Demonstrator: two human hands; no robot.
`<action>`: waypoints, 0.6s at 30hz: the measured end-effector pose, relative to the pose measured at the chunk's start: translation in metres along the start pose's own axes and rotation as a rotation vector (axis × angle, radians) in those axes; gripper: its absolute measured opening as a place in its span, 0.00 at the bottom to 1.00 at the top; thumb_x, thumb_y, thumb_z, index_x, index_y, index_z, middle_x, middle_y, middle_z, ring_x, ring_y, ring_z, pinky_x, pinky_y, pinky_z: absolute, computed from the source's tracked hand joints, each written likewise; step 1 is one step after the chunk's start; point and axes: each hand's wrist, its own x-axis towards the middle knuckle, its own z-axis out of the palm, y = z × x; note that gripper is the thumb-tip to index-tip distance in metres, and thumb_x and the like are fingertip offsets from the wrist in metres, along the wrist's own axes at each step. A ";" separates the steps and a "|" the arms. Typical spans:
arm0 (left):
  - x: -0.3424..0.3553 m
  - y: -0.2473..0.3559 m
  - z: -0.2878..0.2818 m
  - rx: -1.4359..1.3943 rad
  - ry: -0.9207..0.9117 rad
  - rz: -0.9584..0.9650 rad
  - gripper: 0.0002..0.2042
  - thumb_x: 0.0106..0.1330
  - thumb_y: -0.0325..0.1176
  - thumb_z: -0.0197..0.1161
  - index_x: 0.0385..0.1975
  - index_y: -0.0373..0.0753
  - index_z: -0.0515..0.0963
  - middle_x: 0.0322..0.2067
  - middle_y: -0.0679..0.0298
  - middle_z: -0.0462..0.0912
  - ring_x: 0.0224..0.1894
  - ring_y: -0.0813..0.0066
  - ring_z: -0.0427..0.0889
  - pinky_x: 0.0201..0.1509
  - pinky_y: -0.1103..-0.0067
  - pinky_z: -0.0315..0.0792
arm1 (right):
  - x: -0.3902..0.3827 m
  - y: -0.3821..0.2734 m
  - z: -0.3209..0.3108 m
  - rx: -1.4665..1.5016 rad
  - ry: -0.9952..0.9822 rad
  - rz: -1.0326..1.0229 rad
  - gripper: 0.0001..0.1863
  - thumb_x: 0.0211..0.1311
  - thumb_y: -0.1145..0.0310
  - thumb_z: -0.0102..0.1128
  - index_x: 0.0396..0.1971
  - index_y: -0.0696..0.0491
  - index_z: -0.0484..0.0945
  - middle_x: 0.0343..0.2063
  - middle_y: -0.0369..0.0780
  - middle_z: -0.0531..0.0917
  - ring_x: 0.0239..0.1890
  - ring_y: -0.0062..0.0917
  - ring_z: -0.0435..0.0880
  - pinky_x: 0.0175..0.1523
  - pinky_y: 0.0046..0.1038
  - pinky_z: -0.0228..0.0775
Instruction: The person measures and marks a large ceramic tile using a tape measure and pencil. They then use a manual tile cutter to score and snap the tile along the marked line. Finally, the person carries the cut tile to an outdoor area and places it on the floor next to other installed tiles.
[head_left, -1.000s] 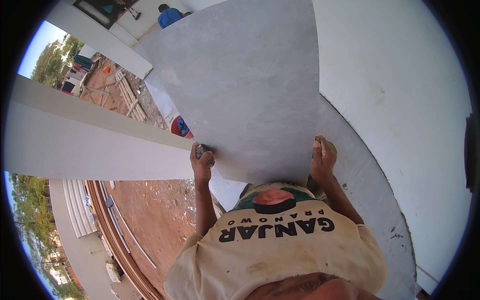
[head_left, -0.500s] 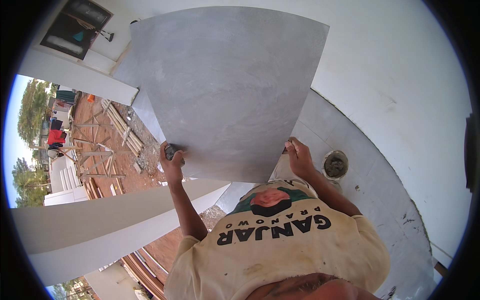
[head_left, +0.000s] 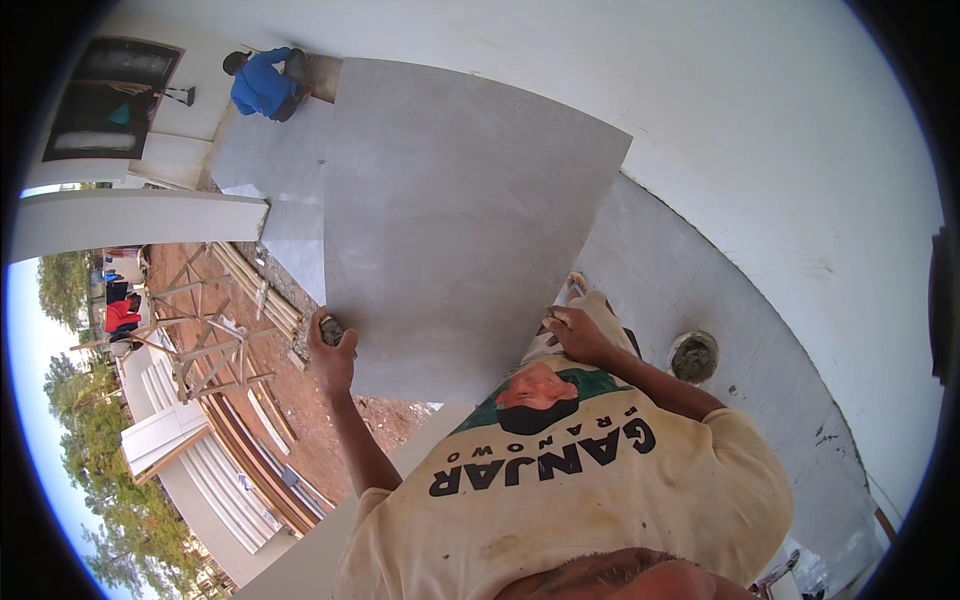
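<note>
Two hands on one big grey tile [head_left: 450,230], so it's mid-carry: held up off the floor in front of the chest, not laid yet. Left hand [head_left: 333,352] is clamped on the tile's near left corner, with something small and dark tucked in the fingers. Right hand [head_left: 578,335] grips the near right corner. Tiled floor [head_left: 680,270] below looks already done along the white wall [head_left: 760,130]. Only container is a small round bucket [head_left: 692,356] near the wall, holding greyish stuff, probably mortar. Farther off, a person in blue [head_left: 262,85] crouches on the floor.
</note>
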 end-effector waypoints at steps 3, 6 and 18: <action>0.062 0.022 0.016 0.015 -0.033 0.056 0.21 0.48 0.23 0.58 0.47 0.32 0.74 0.26 0.67 0.73 0.19 0.84 0.68 0.21 0.83 0.64 | 0.059 -0.006 -0.012 0.097 0.035 -0.017 0.13 0.69 0.67 0.50 0.35 0.64 0.74 0.29 0.41 0.81 0.30 0.24 0.82 0.36 0.27 0.75; 0.106 0.031 0.015 0.068 -0.104 0.058 0.21 0.48 0.23 0.58 0.46 0.32 0.74 0.26 0.67 0.73 0.19 0.84 0.68 0.20 0.82 0.64 | 0.088 -0.017 -0.003 0.170 0.063 0.014 0.14 0.69 0.66 0.50 0.34 0.64 0.74 0.30 0.41 0.80 0.31 0.23 0.81 0.36 0.26 0.76; 0.311 -0.028 0.094 0.302 -0.328 0.138 0.24 0.45 0.25 0.61 0.48 0.31 0.74 0.29 0.63 0.77 0.27 0.79 0.73 0.32 0.79 0.72 | 0.256 0.061 0.045 0.336 0.048 0.298 0.13 0.70 0.66 0.48 0.40 0.62 0.74 0.36 0.40 0.84 0.38 0.24 0.86 0.34 0.22 0.76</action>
